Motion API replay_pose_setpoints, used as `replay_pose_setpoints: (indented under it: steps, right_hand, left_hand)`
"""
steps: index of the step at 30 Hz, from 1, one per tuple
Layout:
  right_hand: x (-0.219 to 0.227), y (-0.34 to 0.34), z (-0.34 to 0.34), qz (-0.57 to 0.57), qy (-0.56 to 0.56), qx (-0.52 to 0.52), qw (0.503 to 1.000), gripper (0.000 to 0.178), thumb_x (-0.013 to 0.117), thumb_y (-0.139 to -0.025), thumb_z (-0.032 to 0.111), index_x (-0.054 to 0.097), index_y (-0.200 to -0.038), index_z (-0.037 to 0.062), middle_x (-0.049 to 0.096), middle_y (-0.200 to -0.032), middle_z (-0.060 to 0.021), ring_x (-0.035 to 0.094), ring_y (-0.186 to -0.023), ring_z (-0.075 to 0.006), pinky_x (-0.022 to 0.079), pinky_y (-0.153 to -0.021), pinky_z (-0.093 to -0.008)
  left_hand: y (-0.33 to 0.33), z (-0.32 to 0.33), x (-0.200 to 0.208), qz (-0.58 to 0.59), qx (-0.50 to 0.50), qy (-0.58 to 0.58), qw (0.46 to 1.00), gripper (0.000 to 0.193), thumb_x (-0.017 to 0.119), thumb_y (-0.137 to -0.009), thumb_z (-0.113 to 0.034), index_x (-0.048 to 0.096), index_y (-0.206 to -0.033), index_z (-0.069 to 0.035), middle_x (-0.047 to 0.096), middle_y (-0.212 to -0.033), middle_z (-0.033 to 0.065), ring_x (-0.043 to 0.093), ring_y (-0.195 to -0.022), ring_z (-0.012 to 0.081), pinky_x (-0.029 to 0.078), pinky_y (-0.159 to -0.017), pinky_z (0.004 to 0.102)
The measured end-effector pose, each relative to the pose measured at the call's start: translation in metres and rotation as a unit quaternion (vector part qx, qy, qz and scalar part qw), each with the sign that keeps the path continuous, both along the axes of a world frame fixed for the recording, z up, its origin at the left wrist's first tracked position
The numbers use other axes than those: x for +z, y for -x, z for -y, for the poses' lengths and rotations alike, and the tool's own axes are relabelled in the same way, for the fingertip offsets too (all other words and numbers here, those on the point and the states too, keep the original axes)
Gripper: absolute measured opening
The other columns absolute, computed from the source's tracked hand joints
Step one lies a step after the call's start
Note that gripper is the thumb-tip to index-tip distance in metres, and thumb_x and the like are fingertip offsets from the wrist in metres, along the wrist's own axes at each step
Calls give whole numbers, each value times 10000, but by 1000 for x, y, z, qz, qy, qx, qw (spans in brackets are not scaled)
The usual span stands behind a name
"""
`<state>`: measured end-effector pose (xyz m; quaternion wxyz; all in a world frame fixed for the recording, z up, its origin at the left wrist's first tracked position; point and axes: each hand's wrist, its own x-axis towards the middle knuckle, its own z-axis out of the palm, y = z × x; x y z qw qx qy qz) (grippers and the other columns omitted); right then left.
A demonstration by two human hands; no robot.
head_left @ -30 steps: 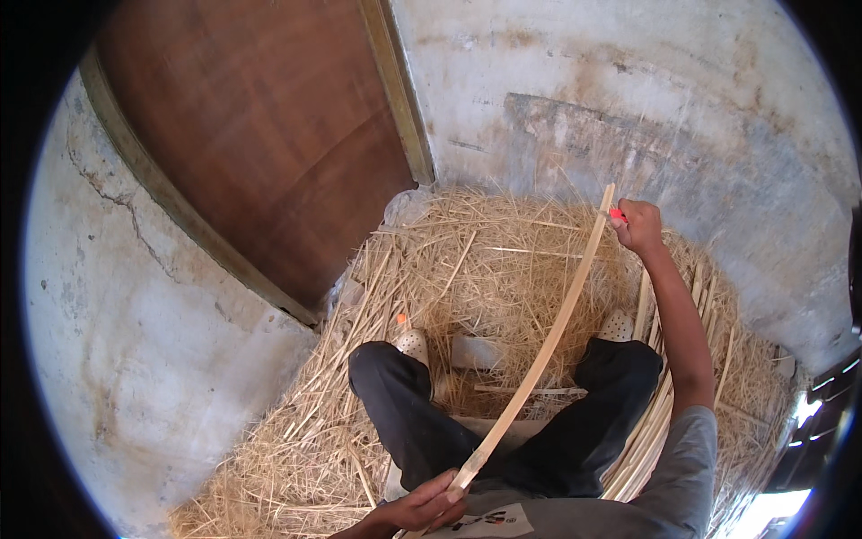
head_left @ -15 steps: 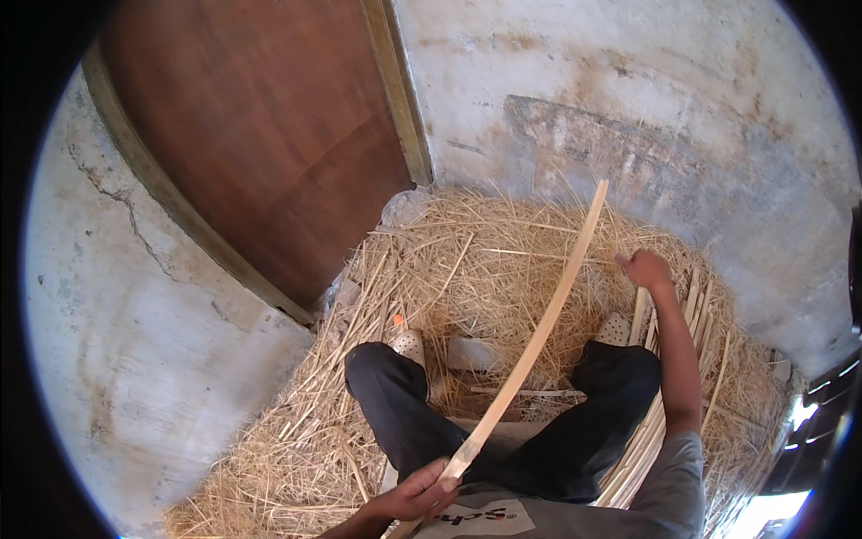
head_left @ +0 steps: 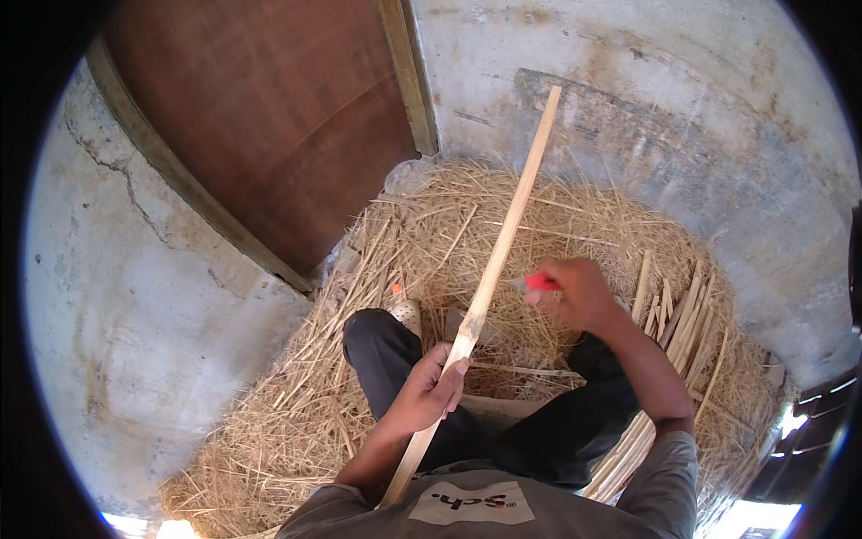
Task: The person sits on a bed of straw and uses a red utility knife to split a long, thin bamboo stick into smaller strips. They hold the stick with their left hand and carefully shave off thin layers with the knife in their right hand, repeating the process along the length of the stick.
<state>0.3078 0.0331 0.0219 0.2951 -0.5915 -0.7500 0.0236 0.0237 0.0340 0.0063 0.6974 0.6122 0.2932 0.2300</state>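
My left hand (head_left: 434, 388) is closed round a long pale bamboo strip (head_left: 503, 247), just below a darker node. The strip slants up and away to the right, its far end in front of the wall and its near end against my shirt. To the right of the strip, my right hand (head_left: 579, 292) is closed on a small red-handled tool (head_left: 540, 282). The tool's short greyish end points toward the strip, apart from it; motion blurs its shape.
Bamboo shavings (head_left: 260, 458) cover the ground round my legs. A bundle of split strips (head_left: 687, 319) lies along my right side. Ahead stand a brown door (head_left: 269, 117) and a stained wall (head_left: 673, 108). A small orange object (head_left: 397, 289) lies by my left shoe (head_left: 407, 314).
My left hand has moved up and forward, with the strip reaching farther away and more of it behind the grip. My right hand has come inward toward the strip, showing the red-handled tool.
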Motion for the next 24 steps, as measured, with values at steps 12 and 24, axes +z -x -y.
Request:
replay_pose_setpoints:
  steps: [12, 24]
  right_hand:
    - [-20, 29, -6, 17, -156, 6, 988, 529, 641, -770, 547, 476, -597, 75, 458, -496, -90, 497, -429, -308, 395, -433, -393]
    - [-16, 11, -17, 55, -219, -24, 974, 568, 574, -803, 602, 450, -563, 103, 413, -477, -75, 452, -394, -258, 349, -394, -375]
  left_hand:
    - [-9, 6, 6, 57, -27, 62, 996, 246, 386, -1026, -267, 463, -1063, -36, 426, -531, -5, 363, -399, 59, 319, -428, 202]
    - [-8, 17, -2, 180, -36, 231, 955, 211, 363, -1030, -248, 456, -1034, -58, 369, -515, 2, 294, -378, 77, 294, -474, 227]
